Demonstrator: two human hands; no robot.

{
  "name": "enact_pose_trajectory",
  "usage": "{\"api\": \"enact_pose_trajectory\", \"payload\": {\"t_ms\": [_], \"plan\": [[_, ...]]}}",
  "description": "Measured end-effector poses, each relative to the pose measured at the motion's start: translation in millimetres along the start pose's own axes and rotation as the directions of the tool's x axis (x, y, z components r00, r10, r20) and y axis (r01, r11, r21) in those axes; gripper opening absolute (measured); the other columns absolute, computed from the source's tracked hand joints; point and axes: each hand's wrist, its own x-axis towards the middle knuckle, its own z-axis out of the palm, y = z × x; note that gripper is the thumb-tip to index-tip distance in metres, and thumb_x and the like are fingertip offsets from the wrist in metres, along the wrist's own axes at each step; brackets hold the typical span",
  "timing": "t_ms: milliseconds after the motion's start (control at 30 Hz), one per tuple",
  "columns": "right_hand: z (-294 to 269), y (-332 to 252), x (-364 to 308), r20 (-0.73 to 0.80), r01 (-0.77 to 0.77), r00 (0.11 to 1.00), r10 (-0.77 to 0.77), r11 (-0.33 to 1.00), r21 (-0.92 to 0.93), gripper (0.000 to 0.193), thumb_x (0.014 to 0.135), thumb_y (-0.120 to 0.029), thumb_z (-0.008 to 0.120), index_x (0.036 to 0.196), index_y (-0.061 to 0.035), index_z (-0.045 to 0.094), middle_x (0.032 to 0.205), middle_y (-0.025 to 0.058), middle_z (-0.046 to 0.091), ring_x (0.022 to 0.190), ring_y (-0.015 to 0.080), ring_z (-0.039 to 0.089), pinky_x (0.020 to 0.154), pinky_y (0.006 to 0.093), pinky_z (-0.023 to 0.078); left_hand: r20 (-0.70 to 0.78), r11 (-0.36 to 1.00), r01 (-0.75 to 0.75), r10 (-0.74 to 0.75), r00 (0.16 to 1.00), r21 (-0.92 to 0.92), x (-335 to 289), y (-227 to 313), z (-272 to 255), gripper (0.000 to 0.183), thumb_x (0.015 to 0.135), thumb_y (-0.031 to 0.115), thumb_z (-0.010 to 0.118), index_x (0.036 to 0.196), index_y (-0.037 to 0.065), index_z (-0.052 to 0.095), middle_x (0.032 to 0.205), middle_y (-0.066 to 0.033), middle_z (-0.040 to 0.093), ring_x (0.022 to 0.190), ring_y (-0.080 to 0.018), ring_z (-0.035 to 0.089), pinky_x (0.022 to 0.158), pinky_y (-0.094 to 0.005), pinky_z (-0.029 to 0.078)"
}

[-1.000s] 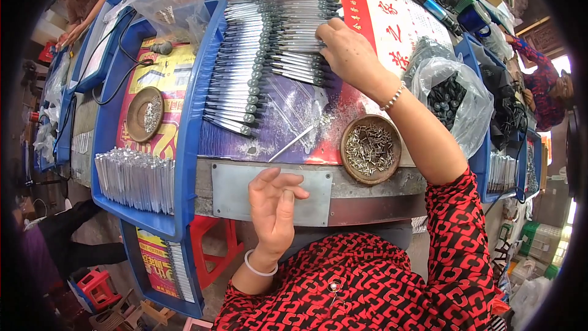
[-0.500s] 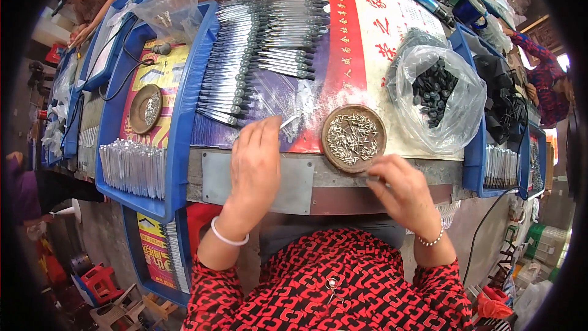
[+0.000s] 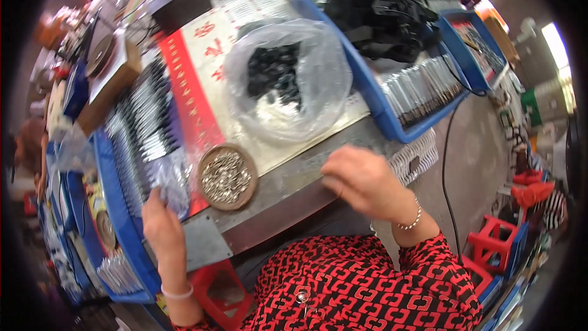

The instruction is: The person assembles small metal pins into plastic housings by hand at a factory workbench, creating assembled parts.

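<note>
My left hand is over the table's front edge by the near end of the rows of slim silver-and-dark rods. Its fingers are drawn together; blur hides what they hold. My right hand hovers in front of the table edge, right of the bowl, with fingers and thumb bent together around something I cannot make out. Between the hands, a round brown bowl holds many small silver metal pieces. Behind it stands an open clear plastic bag of black parts.
A blue tray at the right holds black bags and bundled rods. Another blue tray borders the rods at left. Red stools stand on the floor at right. A black cable hangs beside the table.
The whole view has swung right and tilted, so the table things appear farther left. My right hand is now away from the bowl. My left hand stays near the rods' front end.
</note>
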Motion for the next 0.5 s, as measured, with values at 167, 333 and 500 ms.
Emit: {"api": "enact_pose_trajectory", "payload": {"t_ms": [167,333,500], "plan": [[-61,44,-5,-0.395,-0.413,0.840,0.371,0.911,-0.022,0.011,0.081,-0.005,0.059,0.090,0.0004,0.058,0.082,0.0147,0.058,0.071,0.0321,0.059,0.063,0.0362,0.047,0.040,0.708,0.250,-0.298,0.954,-0.660,-16,31,-28,0.027,0.090,-0.004,0.044,0.117,-0.007,0.050,0.092,-0.0095,0.058,0.080,-0.0169,0.057,0.076,-0.0265,0.047],[-68,92,-9,-0.353,-0.367,0.901,0.251,0.876,-0.312,0.018,0.081,-0.005,0.054,0.099,-0.0032,0.058,0.087,0.0155,0.061,0.078,0.0338,0.060,0.067,0.0412,0.048,0.248,0.519,0.334,-0.229,0.941,-0.787,-28,68,-31,0.031,0.089,-0.005,0.043,0.120,-0.008,0.043,0.090,-0.0069,0.056,0.077,-0.0092,0.056,0.072,-0.0222,0.047],[-69,105,10,-0.020,-0.435,0.881,0.472,0.793,-0.426,0.029,0.081,-0.012,0.050,0.108,-0.0061,0.057,0.081,0.0189,0.063,0.080,0.0365,0.060,0.070,0.0443,0.046,0.362,0.389,0.400,-0.171,0.917,-0.830,-34,95,-26,0.031,0.087,-0.007,0.043,0.118,-0.007,0.044,0.090,-0.0069,0.053,0.077,-0.0121,0.058,0.073,-0.0247,0.048]]}}
